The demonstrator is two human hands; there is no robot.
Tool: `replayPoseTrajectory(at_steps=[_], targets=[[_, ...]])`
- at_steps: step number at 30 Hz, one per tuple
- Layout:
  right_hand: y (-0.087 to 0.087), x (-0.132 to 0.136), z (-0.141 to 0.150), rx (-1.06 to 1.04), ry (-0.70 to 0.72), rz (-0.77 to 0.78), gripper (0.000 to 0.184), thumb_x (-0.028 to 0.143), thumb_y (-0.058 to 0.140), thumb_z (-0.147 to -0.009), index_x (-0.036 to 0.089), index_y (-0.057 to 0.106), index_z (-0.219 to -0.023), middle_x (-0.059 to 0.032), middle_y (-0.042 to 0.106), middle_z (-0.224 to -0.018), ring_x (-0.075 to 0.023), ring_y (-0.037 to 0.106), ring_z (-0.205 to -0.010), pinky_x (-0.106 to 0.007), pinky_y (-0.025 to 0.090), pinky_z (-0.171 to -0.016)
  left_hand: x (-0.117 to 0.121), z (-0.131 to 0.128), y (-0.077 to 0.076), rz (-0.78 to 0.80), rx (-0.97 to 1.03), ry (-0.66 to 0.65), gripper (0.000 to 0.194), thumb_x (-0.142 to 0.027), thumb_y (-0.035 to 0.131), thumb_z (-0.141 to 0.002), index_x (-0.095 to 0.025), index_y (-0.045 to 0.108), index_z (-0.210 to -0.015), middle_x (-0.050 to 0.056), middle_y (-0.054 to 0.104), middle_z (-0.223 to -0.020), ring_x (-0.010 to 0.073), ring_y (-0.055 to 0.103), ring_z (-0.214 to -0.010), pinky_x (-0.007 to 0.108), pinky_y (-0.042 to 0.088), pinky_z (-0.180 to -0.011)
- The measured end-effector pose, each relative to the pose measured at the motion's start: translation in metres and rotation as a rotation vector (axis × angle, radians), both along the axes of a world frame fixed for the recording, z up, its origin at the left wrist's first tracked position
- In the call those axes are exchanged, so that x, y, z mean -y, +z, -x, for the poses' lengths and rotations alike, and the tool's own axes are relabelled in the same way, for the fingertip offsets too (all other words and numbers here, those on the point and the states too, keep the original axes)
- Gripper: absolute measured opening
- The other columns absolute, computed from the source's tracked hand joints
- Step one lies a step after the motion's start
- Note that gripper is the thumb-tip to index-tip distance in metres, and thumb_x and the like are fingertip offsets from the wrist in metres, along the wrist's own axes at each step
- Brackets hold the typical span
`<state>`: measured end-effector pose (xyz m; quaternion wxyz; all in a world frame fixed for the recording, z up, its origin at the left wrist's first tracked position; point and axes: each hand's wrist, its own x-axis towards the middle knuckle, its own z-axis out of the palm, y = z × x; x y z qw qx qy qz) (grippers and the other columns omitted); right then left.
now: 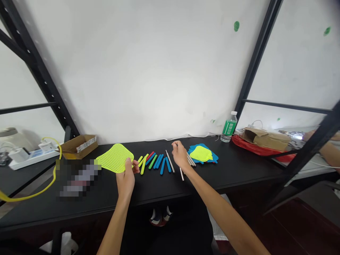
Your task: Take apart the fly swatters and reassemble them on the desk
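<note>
yellow-green mesh [114,159]: perforated plastic | slim rods [170,161]: shiny metal | tabletop [236,170]: smooth, matt | bottle [229,127]: clear plastic

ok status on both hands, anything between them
Left hand holding yellow mesh piece. Right hand by metal rods, grip unclear. Between hands: coloured sticks.

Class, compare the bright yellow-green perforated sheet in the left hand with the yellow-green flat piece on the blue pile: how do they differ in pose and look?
The perforated sheet is gripped in the left hand, while the flat piece lies on the blue pile. The perforated sheet looks larger in this view; the flat piece looks smaller. Both share a bright yellow-green colour.
</note>
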<state>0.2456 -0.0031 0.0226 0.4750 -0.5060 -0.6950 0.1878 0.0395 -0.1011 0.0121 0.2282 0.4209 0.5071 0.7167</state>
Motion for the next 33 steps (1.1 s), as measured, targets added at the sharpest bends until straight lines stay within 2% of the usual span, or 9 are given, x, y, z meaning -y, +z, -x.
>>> replayPoseTrajectory(at_steps=[6, 12, 15, 17, 21, 23, 26, 30, 33], targets=[[0.003, -0.016, 0.017, 0.396, -0.182, 0.210, 0.037, 0.020, 0.047, -0.090, 0.016, 0.049, -0.126, -0.0127, 0.069, -0.102, -0.0264, 0.064, -0.098, -0.033, 0.041, -0.079, 0.006, -0.005, -0.004, 0.034, -0.084, -0.015, 0.038, -0.047, 0.050, -0.091, -0.015, 0.064, -0.077, 0.002, 0.060, -0.068, 0.0138, 0.057, -0.061, 0.025, 0.049, -0.060], [0.000, -0.014, 0.023, 0.663, -0.166, 0.149, 0.025, 0.018, 0.053, -0.087, 0.014, 0.060, -0.111, -0.0171, 0.062, -0.113, -0.0289, 0.060, -0.107, -0.037, 0.045, -0.082, 0.010, -0.007, -0.001, 0.046, -0.126, -0.043, 0.035, -0.045, 0.051, -0.091, -0.016, 0.064, -0.077, 0.002, 0.060, -0.068, 0.0137, 0.055, -0.060, 0.026, 0.047, -0.061], [0.009, -0.003, 0.023, 0.600, -0.165, 0.083, 0.022, 0.021, 0.049, -0.092, 0.015, 0.062, -0.108, -0.0177, 0.061, -0.115, -0.0296, 0.055, -0.113, -0.039, 0.045, -0.087, 0.011, -0.007, -0.001, 0.053, -0.163, -0.042, 0.036, -0.045, 0.050, -0.091, -0.017, 0.064, -0.075, 0.001, 0.059, -0.065, 0.0138, 0.054, -0.059, 0.026, 0.046, -0.063], [0.016, 0.008, 0.026, 0.399, -0.056, 0.041, 0.026, 0.028, 0.044, -0.096, 0.017, 0.062, -0.111, -0.0147, 0.064, -0.114, -0.0273, 0.056, -0.113, -0.038, 0.045, -0.089, 0.011, -0.010, -0.001, 0.057, -0.243, -0.070, 0.037, -0.045, 0.051, -0.091, -0.018, 0.064, -0.070, 0.000, 0.057, -0.060, 0.0139, 0.053, -0.057, 0.026, 0.045, -0.062], [0.025, 0.023, 0.036, -0.137, 0.519, 0.196, 0.045, 0.049, 0.048, -0.094, 0.020, 0.055, -0.127, -0.0080, 0.071, -0.100, -0.0214, 0.066, -0.090, -0.032, 0.051, -0.076, 0.009, -0.034, 0.001, 0.066, -0.441, -0.302, 0.038, -0.046, 0.054, -0.088, -0.020, 0.064, -0.062, 0.000, 0.054, -0.050, 0.0150, 0.051, -0.050, 0.027, 0.042, -0.057], [0.026, 0.021, 0.030, -0.298, 0.641, 0.235, 0.053, 0.049, 0.057, -0.088, 0.019, 0.050, -0.133, -0.0072, 0.071, -0.098, -0.0211, 0.068, -0.085, -0.032, 0.052, -0.072, 0.007, -0.046, 0.005, 0.051, -0.515, -0.365, 0.035, -0.045, 0.057, -0.085, -0.021, 0.067, -0.061, 0.001, 0.056, -0.050, 0.0165, 0.052, -0.049, 0.027, 0.041, -0.055], [0.026, 0.004, -0.012, -0.312, 0.400, 0.157, 0.052, 0.041, 0.056, -0.088, 0.018, 0.049, -0.134, -0.0087, 0.070, -0.106, -0.0222, 0.067, -0.092, -0.034, 0.052, -0.079, 0.002, -0.041, 0.010, 0.050, -0.692, -0.271, 0.031, -0.046, 0.057, -0.084, -0.023, 0.072, -0.070, 0.002, 0.065, -0.060, 0.0194, 0.059, -0.058, 0.029, 0.044, -0.060], [0.019, -0.026, -0.111, 0.131, -0.204, 0.075, 0.048, 0.024, 0.050, -0.089, 0.017, 0.051, -0.136, -0.0140, 0.062, -0.127, -0.0276, 0.058, -0.115, -0.038, 0.042, -0.098, -0.011, 0.007, 0.007, 0.130, -0.972, 0.021, 0.035, -0.049, 0.049, -0.088, -0.024, 0.072, -0.094, 0.006, 0.072, -0.102, 0.0263, 0.064, -0.098, 0.036, 0.045, -0.090], [0.005, -0.037, -0.162, 0.379, -0.400, 0.199, 0.050, 0.023, 0.047, -0.089, 0.017, 0.050, -0.139, -0.0156, 0.064, -0.121, -0.0297, 0.059, -0.114, -0.037, 0.041, -0.096, -0.025, 0.039, -0.003, 0.342, -1.064, 0.177, 0.053, -0.056, 0.044, -0.088, -0.020, 0.065, -0.122, 0.013, 0.063, -0.128, 0.0334, 0.058, -0.116, 0.045, 0.042, -0.098]])
